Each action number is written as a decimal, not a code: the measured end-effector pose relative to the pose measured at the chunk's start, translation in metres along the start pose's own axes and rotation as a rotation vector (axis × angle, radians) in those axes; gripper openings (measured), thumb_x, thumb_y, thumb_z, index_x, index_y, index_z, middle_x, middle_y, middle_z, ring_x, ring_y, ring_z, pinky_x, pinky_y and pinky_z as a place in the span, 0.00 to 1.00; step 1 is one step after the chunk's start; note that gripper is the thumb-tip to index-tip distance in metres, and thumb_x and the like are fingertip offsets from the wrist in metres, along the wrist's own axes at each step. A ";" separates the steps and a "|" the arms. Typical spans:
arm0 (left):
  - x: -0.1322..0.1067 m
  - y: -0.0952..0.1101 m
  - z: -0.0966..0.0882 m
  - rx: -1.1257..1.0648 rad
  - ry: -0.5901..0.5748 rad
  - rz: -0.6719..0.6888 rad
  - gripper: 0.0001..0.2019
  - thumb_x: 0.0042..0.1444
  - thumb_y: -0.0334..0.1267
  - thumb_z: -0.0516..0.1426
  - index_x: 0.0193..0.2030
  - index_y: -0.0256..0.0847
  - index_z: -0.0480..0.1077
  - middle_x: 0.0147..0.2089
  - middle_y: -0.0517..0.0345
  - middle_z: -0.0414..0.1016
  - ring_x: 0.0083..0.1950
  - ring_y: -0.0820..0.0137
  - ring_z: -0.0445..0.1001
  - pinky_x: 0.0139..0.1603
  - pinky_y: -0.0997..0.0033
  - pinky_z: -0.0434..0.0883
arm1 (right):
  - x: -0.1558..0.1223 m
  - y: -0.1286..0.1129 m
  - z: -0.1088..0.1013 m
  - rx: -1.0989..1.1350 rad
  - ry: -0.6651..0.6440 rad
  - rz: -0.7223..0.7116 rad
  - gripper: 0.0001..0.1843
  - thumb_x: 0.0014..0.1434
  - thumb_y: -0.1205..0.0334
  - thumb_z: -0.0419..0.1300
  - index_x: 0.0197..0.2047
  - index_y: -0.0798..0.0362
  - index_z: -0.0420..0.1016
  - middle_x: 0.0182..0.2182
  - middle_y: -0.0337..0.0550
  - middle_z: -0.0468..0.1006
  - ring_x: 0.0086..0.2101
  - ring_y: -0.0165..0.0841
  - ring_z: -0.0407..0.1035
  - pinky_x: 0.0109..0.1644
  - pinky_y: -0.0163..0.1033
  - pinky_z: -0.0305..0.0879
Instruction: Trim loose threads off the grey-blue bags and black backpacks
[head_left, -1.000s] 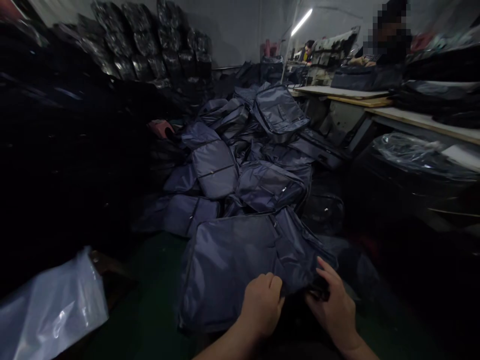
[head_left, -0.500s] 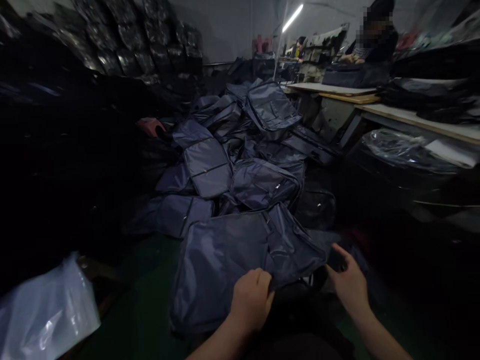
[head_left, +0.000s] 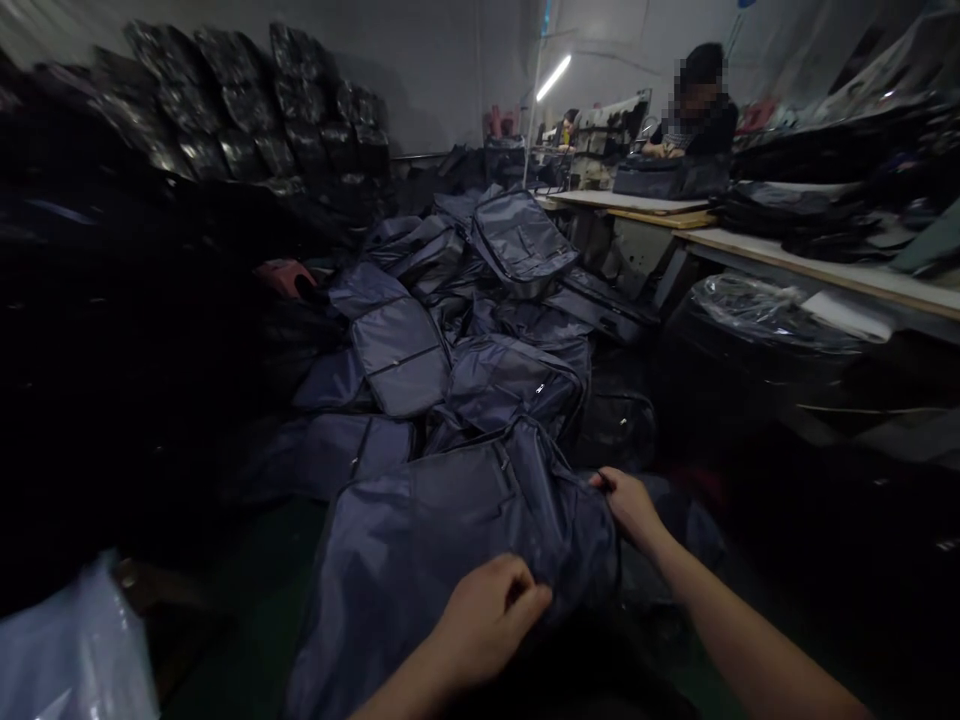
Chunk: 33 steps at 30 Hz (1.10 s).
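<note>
A large dark blue nylon bag (head_left: 420, 540) lies in front of me, at the near end of a heap. My left hand (head_left: 487, 620) is closed on its near edge, pinching the fabric. My right hand (head_left: 628, 503) reaches further out and grips the bag's far right corner with curled fingers. The bag's zipper runs across its top panel between the two hands.
A heap of similar blue bags (head_left: 465, 310) spreads across the floor ahead. Plastic-wrapped dark bundles (head_left: 247, 110) are stacked at the back left. A worktable (head_left: 795, 250) with dark goods runs along the right, with a person (head_left: 697, 110) seated behind it. A clear plastic bag (head_left: 67, 660) lies at lower left.
My right hand left the near edge, swung out to the right, then took hold of the bag's far right corner. The left hand kept its grip. The view shifted right.
</note>
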<state>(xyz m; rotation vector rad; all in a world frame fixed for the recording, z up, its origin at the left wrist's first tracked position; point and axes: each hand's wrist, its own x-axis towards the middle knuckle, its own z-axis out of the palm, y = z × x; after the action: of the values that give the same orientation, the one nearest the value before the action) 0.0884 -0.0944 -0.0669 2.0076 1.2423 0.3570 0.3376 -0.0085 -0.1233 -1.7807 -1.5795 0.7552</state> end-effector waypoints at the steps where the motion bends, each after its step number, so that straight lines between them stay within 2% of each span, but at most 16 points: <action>1: 0.009 0.011 -0.007 -0.072 0.030 -0.025 0.19 0.60 0.52 0.45 0.33 0.39 0.68 0.32 0.59 0.71 0.34 0.73 0.68 0.34 0.75 0.63 | -0.012 -0.005 -0.004 0.006 0.000 -0.029 0.06 0.42 0.65 0.52 0.23 0.53 0.70 0.25 0.41 0.74 0.31 0.36 0.68 0.35 0.35 0.61; 3: 0.031 0.029 -0.011 -0.216 -0.024 -0.107 0.23 0.57 0.58 0.45 0.30 0.38 0.67 0.28 0.59 0.70 0.30 0.72 0.68 0.30 0.74 0.64 | -0.035 -0.014 -0.009 0.013 0.000 -0.089 0.05 0.42 0.65 0.52 0.23 0.52 0.68 0.24 0.40 0.72 0.30 0.35 0.66 0.33 0.35 0.60; 5: 0.053 0.042 -0.005 -0.353 -0.186 -0.237 0.24 0.51 0.61 0.49 0.30 0.39 0.66 0.24 0.61 0.68 0.24 0.71 0.68 0.24 0.73 0.64 | -0.056 -0.021 -0.013 0.020 0.014 -0.107 0.05 0.41 0.67 0.51 0.23 0.52 0.67 0.24 0.40 0.70 0.29 0.34 0.66 0.31 0.35 0.60; 7: 0.069 0.050 0.007 -0.439 -0.319 -0.341 0.20 0.50 0.57 0.52 0.29 0.39 0.65 0.21 0.62 0.65 0.19 0.70 0.66 0.19 0.72 0.62 | -0.071 -0.024 -0.016 0.044 0.007 -0.061 0.08 0.40 0.69 0.49 0.24 0.52 0.68 0.24 0.40 0.70 0.29 0.35 0.67 0.32 0.35 0.61; 9: 0.077 0.052 0.019 -0.466 -0.353 -0.361 0.14 0.51 0.49 0.51 0.26 0.40 0.62 0.18 0.64 0.62 0.18 0.71 0.64 0.18 0.73 0.60 | -0.083 -0.023 -0.020 0.106 -0.072 0.004 0.11 0.41 0.69 0.49 0.28 0.53 0.70 0.27 0.41 0.73 0.31 0.36 0.69 0.35 0.36 0.63; 12: 0.074 0.051 0.030 -0.460 -0.305 -0.319 0.12 0.51 0.45 0.51 0.22 0.41 0.58 0.18 0.66 0.58 0.20 0.74 0.60 0.20 0.75 0.56 | -0.097 -0.020 -0.028 0.219 -0.243 0.018 0.13 0.44 0.69 0.52 0.34 0.53 0.73 0.33 0.42 0.75 0.35 0.37 0.70 0.39 0.37 0.65; 15: 0.066 0.052 0.035 -0.417 -0.216 -0.240 0.15 0.52 0.45 0.51 0.19 0.41 0.55 0.19 0.66 0.54 0.23 0.75 0.57 0.22 0.75 0.52 | -0.107 -0.019 -0.034 0.277 -0.307 0.003 0.11 0.48 0.68 0.53 0.34 0.52 0.74 0.35 0.42 0.75 0.36 0.36 0.69 0.41 0.36 0.66; 18: 0.057 0.055 0.035 -0.368 -0.129 -0.126 0.16 0.54 0.44 0.49 0.19 0.40 0.55 0.19 0.66 0.54 0.24 0.76 0.56 0.24 0.74 0.51 | -0.106 -0.019 -0.038 0.260 -0.298 0.011 0.11 0.51 0.66 0.54 0.36 0.51 0.75 0.36 0.43 0.75 0.38 0.37 0.70 0.43 0.37 0.66; 21: 0.052 0.058 0.030 -0.338 -0.095 -0.046 0.15 0.55 0.41 0.48 0.19 0.40 0.56 0.20 0.66 0.55 0.25 0.75 0.56 0.26 0.74 0.53 | -0.094 -0.024 -0.039 0.167 -0.190 0.028 0.11 0.51 0.64 0.55 0.38 0.51 0.75 0.38 0.43 0.76 0.40 0.38 0.70 0.45 0.38 0.65; 25: 0.046 0.059 0.018 -0.347 -0.022 -0.001 0.15 0.57 0.40 0.47 0.20 0.40 0.55 0.21 0.65 0.56 0.25 0.76 0.57 0.26 0.74 0.53 | -0.080 -0.041 -0.036 0.090 -0.153 -0.052 0.12 0.48 0.65 0.56 0.37 0.51 0.76 0.39 0.44 0.76 0.41 0.39 0.70 0.45 0.38 0.66; 29: 0.042 0.059 0.013 -0.362 0.057 -0.027 0.16 0.58 0.40 0.46 0.19 0.40 0.53 0.20 0.65 0.55 0.25 0.76 0.56 0.25 0.74 0.52 | -0.086 -0.058 -0.039 0.154 -0.244 -0.090 0.12 0.53 0.63 0.53 0.39 0.50 0.75 0.40 0.45 0.75 0.41 0.39 0.70 0.46 0.39 0.67; 31: 0.041 0.060 0.015 -0.343 0.060 -0.054 0.17 0.57 0.41 0.47 0.19 0.40 0.52 0.20 0.65 0.55 0.25 0.76 0.57 0.25 0.74 0.52 | -0.091 -0.060 -0.043 0.216 -0.323 -0.054 0.12 0.55 0.61 0.53 0.40 0.49 0.75 0.40 0.45 0.76 0.40 0.39 0.71 0.45 0.40 0.68; 33: 0.041 0.061 0.018 -0.317 0.044 -0.056 0.17 0.57 0.41 0.47 0.19 0.40 0.52 0.20 0.65 0.55 0.25 0.76 0.57 0.25 0.74 0.52 | -0.095 -0.056 -0.044 0.257 -0.334 -0.006 0.11 0.54 0.61 0.54 0.39 0.50 0.75 0.38 0.44 0.76 0.38 0.39 0.71 0.44 0.39 0.68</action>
<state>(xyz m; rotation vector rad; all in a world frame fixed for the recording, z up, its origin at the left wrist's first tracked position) 0.1588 -0.0833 -0.0420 1.7009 1.1839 0.5375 0.3251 -0.1023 -0.0509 -1.5195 -1.6075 1.2447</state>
